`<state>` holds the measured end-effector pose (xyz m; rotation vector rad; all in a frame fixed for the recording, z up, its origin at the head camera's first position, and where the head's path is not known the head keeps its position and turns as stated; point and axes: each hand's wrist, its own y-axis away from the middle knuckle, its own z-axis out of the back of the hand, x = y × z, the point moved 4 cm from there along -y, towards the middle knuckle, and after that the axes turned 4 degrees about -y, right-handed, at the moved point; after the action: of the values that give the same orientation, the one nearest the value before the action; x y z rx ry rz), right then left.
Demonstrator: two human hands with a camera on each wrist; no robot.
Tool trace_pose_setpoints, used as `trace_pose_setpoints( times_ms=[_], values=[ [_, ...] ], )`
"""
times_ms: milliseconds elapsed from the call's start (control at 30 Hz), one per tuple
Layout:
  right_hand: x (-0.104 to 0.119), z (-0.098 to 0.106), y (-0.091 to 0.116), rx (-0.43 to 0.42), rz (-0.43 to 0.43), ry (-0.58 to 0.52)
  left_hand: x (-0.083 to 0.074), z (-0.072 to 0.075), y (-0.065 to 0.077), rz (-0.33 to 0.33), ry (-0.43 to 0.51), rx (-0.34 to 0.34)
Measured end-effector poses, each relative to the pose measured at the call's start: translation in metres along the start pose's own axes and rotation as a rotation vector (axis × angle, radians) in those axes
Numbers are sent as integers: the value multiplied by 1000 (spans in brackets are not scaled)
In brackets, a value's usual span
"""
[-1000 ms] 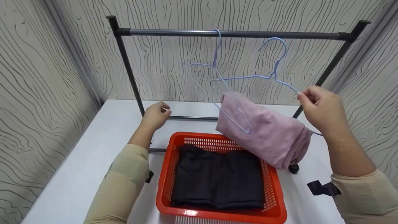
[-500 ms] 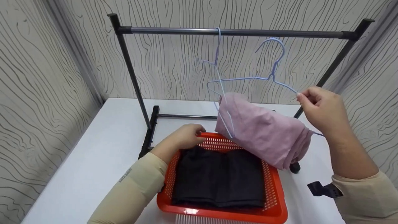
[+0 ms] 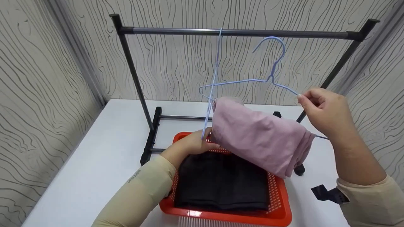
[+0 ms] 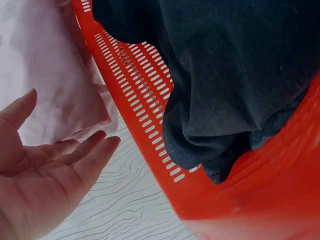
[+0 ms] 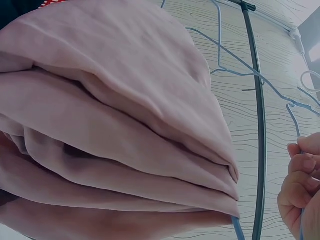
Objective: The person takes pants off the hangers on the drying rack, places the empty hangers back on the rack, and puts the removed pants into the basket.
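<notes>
both hands [image 3: 196,143] [image 3: 329,110] flank the draped pink cloth [image 3: 258,137].

The left arm [image 3: 135,192] reaches in from the near left, slanting far and right. The left hand [image 3: 194,144] has its fingers [image 4: 92,157] loosely extended, the thumb [image 4: 22,107] spread away from them. The right arm [image 3: 359,176] enters from the near right, slanting far and left. The right hand [image 3: 329,110] pinches between thumb and forefinger, its other fingers curled.

Pink cloth [image 3: 258,135] hides part of the red basket [image 3: 227,216] — its far-right corner.
</notes>
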<state>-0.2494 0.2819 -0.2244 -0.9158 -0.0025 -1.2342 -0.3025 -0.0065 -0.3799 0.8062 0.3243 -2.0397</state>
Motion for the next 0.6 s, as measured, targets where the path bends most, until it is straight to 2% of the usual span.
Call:
trace_pose_setpoints(
  times_ms=[100, 233, 433, 600],
  values=[
    [3, 1, 0, -1, 16, -7, 2, -2, -1, 18, 55, 3],
    [3, 4, 0, 0, 4, -9, 5, -7, -4, 88, 110, 4],
    [2, 11, 0, -2, 1, -25, 3, -11, -10, 73, 182, -19],
    [1, 18, 0, -2, 34, -56, 0, -13, -9, 103, 213, 0]
  ],
)
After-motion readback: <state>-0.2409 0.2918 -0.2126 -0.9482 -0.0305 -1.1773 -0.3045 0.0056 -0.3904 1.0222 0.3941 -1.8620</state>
